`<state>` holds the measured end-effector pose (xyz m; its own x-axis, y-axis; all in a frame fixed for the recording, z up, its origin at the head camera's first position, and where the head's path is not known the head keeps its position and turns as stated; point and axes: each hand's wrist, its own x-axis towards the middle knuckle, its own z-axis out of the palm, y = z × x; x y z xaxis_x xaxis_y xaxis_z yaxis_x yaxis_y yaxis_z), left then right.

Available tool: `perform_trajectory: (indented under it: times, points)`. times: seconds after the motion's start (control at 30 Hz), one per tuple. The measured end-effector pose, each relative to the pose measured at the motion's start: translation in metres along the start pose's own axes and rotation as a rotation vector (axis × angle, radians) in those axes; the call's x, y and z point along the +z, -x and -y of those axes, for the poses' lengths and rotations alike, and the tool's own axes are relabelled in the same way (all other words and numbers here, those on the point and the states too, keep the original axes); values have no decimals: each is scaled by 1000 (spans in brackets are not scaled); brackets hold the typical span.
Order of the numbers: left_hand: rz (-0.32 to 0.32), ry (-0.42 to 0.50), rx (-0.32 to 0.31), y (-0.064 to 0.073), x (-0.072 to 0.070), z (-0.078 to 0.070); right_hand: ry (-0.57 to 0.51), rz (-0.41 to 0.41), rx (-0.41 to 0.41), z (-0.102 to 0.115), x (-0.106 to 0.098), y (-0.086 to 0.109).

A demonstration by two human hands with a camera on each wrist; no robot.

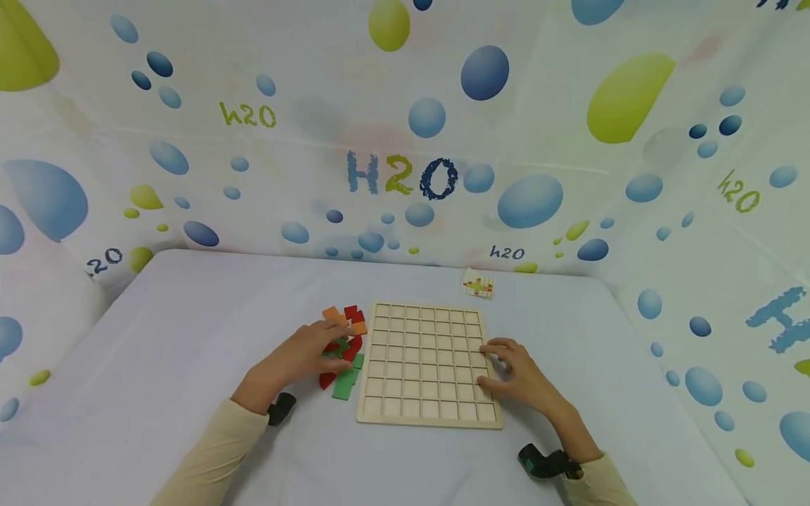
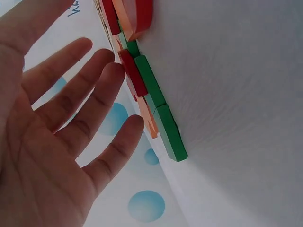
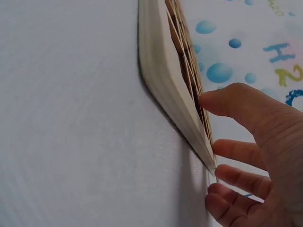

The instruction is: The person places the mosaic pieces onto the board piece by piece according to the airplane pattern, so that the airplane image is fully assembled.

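A wooden grid board (image 1: pixel 430 424) lies flat on the white table, its square cells bare. Beside its left edge is a loose pile of flat coloured pieces: green tiles (image 1: pixel 344 385), red pieces (image 1: pixel 356 344) and orange tiles (image 1: pixel 332 314). Over this pile hovers my left hand (image 1: pixel 310 351), fingers spread, nothing in its grasp; in the left wrist view the fingertips are close by the red and green pieces (image 2: pixel 171 135). At the board's right edge is my right hand (image 1: pixel 522 376), thumb and fingertips at the rim, fingers loosely bent. The left hand hides part of the pile.
A small pattern card (image 1: pixel 478 284) with a red, yellow and green design lies behind the board's far right corner. White cloth (image 1: pixel 240 295) covers the table, and a curtain with blue and green drops (image 1: pixel 427 117) stands behind. Each wrist wears a dark camera (image 1: pixel 544 462).
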<state>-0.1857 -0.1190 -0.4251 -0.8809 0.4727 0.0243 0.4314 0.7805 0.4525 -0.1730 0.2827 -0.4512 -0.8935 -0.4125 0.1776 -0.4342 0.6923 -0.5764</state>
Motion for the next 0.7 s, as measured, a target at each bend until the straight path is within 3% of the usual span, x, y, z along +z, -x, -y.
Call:
perform_trajectory:
  times: [0.27, 0.7]
  points:
    - [12, -3, 66, 0, 2, 1, -62, 14, -55, -14, 2, 1]
    - [48, -35, 63, -2, 3, -4, -133, -24, -117, -24, 3, 4]
